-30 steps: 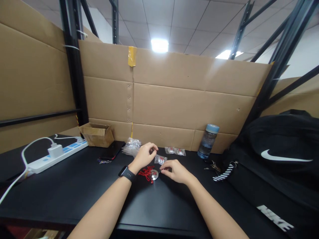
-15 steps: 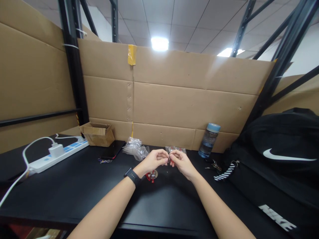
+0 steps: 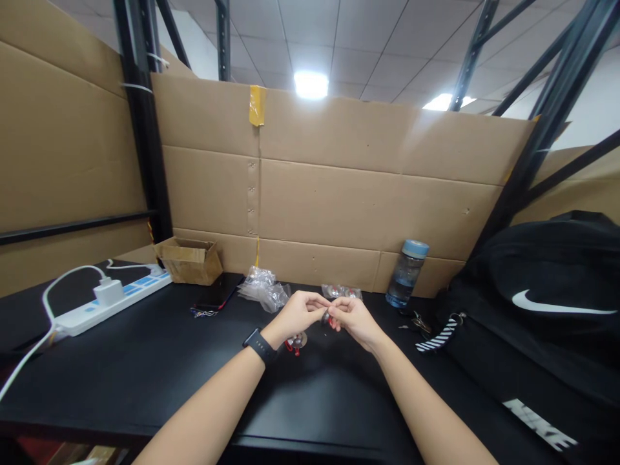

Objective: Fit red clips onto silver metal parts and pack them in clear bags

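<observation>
Over the middle of the table, my left hand [image 3: 306, 312] and my right hand [image 3: 349, 316] meet at the fingertips. Both are closed in a pinch on a small round metal piece with red cord [image 3: 326, 318]. Fingers cover most of it; a dark silvery edge and some red show below them. A similar round silvery piece, with a domed middle and red cord [image 3: 297, 341], lies on the table below my left wrist. Behind my right hand is a clear plastic packet [image 3: 341, 292] with silvery and red items inside. Crumpled clear plastic bags [image 3: 265, 289] lie beyond my left hand.
A small cardboard box [image 3: 190, 261], a dark phone [image 3: 219, 292] and a white power strip [image 3: 116, 303] are on the left. To the right stand a water bottle [image 3: 407, 274] and a black backpack [image 3: 542, 323], with keys [image 3: 420, 323] beside it. A cardboard wall [image 3: 329, 181] closes the back.
The fingers of both hands have shifted slightly around the metal piece, and more of it and its red cord now shows below them. My wrists have hardly moved.
</observation>
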`<state>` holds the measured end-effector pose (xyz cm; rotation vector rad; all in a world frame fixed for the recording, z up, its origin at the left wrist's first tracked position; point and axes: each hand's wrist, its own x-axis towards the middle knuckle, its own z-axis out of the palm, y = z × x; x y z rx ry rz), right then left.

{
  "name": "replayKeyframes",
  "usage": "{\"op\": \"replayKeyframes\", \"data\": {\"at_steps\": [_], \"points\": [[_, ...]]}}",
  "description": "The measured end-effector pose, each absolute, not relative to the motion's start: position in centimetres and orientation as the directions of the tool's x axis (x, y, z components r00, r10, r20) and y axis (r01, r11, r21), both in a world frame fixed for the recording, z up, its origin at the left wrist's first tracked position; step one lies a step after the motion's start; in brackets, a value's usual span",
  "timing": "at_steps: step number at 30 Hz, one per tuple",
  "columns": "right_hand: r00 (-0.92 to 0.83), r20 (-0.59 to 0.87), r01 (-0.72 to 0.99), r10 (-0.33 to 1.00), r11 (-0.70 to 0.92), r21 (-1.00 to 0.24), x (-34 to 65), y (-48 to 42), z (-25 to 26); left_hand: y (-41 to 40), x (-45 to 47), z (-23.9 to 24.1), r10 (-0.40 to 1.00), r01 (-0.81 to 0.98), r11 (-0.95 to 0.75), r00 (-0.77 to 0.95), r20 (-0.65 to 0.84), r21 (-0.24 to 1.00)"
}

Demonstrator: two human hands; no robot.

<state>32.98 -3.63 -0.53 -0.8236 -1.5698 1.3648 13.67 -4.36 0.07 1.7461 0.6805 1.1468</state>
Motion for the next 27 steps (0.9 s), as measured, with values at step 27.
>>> {"op": "replayKeyframes", "data": {"at_steps": [27], "points": [[-0.354,-0.023,0.191,0.935,0.048,-0.980,38.5,-2.1,0.4,-2.6,9.1,-0.2,0.712,0.537,-0.661,0.669,0.213,0.524]]}}
